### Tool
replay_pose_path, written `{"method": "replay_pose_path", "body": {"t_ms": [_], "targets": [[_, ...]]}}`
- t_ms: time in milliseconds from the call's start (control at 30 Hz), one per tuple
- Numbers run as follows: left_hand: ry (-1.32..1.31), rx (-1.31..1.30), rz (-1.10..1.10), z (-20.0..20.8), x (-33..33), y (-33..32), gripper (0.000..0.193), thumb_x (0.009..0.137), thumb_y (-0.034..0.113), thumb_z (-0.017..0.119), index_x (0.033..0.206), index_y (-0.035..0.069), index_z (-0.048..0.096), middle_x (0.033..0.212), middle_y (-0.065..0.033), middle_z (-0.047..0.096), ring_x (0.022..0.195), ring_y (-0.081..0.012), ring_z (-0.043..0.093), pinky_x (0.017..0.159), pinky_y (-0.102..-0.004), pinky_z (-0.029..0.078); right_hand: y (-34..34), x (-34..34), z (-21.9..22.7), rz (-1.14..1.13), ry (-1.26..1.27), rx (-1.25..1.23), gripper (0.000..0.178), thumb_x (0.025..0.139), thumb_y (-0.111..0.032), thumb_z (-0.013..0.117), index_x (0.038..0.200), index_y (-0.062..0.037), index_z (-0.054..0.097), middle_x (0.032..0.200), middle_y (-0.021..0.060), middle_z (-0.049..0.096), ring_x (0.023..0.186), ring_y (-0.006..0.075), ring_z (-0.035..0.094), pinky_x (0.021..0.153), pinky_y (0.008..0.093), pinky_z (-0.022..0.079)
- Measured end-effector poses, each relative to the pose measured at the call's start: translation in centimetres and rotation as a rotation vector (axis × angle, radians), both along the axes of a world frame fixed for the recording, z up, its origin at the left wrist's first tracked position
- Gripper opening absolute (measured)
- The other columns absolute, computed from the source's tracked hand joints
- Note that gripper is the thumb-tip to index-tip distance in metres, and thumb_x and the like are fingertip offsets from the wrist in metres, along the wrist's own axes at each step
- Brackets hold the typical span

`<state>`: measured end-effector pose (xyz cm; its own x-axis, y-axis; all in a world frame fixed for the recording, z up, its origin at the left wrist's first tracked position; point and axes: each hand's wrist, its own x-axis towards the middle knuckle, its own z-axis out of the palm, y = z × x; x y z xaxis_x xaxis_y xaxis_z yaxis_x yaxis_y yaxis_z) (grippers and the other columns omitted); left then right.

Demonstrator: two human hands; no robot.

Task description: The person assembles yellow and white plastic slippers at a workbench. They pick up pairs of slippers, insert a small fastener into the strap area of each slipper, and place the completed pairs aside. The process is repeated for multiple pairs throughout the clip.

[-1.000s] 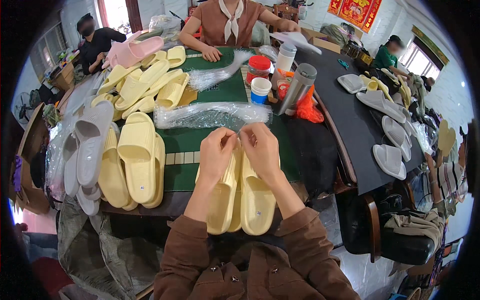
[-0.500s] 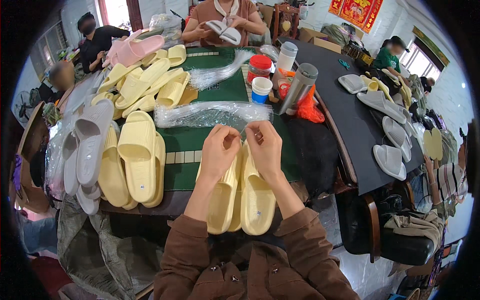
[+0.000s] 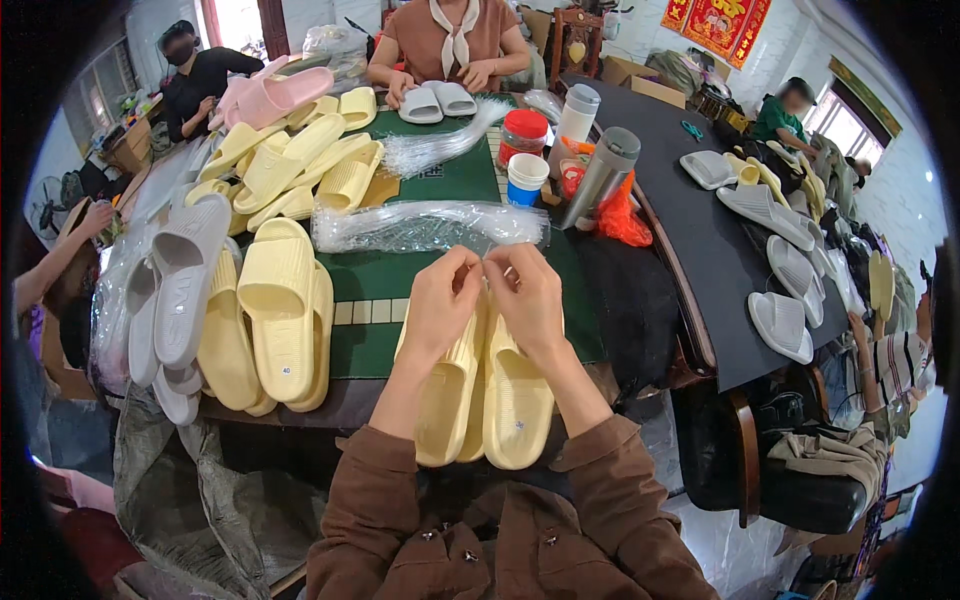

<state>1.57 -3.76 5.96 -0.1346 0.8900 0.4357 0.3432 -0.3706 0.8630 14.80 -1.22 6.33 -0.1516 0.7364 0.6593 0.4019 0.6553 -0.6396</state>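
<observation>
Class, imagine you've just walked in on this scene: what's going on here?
A person holds their left hand and right hand close together, fingers pinched, above some yellow slippers at the table's near edge. Anything thin between the fingers is too small to make out. Just beyond lies a bundle of clear strands. More yellow slippers and gray ones are piled to the left. Across the table, a co-worker has one hand at a gray pair.

Slippers (image 3: 518, 415) under hands (image 3: 528, 300), strand bundle (image 3: 430, 228) beyond, cup (image 3: 526, 182) behind it
</observation>
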Motion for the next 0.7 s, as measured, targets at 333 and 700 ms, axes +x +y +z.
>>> {"method": "replay_pose_path", "body": {"t_ms": [333,700], "targets": [[0.193,0.084,-0.053,0.0,-0.3,0.3,0.003,0.088,0.001,0.052,0.09,-0.001,0.053,0.081,-0.0193,0.056,0.073,-0.0379,0.055,0.066,-0.0418,0.044,0.2,-0.1,-0.6,-0.041,-0.013,-0.043,0.005,0.084,-0.001,0.063,0.088,-0.0007,0.061,0.082,0.0117,0.062,0.063,0.0228,0.057,0.059,0.0331,0.047],[0.123,-0.006,-0.048,-0.4,-0.1,0.4,0.005,0.09,0.004,0.053,0.09,-0.001,0.053,0.074,-0.0172,0.056,0.063,-0.0297,0.054,0.061,-0.0377,0.043,0.8,0.0,-0.7,-0.016,0.028,-0.101,0.008,0.085,-0.006,0.063,0.089,-0.0002,0.06,0.086,0.0156,0.064,0.071,0.0312,0.063,0.064,0.0383,0.051]]}}
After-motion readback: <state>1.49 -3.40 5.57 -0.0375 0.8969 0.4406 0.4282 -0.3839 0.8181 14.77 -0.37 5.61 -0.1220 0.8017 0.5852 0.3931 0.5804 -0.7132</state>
